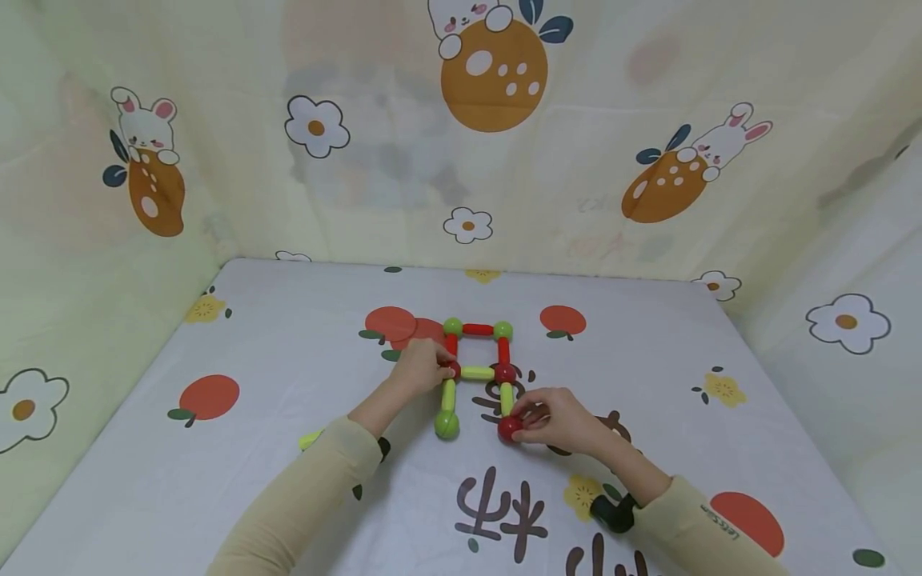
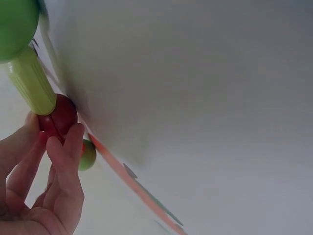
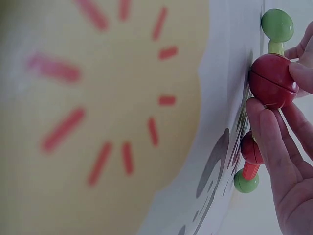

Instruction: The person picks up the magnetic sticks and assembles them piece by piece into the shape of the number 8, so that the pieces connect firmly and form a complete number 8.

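Note:
A frame of balls and rods lies on the patterned cloth. Red rods and two green balls (image 1: 503, 330) form its far end; a yellow-green rod (image 1: 476, 373) crosses the middle between two red balls. Two yellow-green rods run toward the near side, the left one ending in a green ball (image 1: 446, 425), the right one in a red ball (image 1: 510, 430). My left hand (image 1: 420, 366) pinches the middle-left red ball (image 2: 63, 115) between thumb and fingers. With thumb and fingertips my right hand (image 1: 558, 420) grips the near right red ball (image 3: 274, 81).
A yellow-green piece (image 1: 310, 439) lies to the left, partly hidden by the left sleeve (image 1: 317, 480). A black wrist strap (image 1: 614, 513) shows at the right cuff. Printed cloth (image 1: 389, 200) hangs like walls behind and at both sides of the table.

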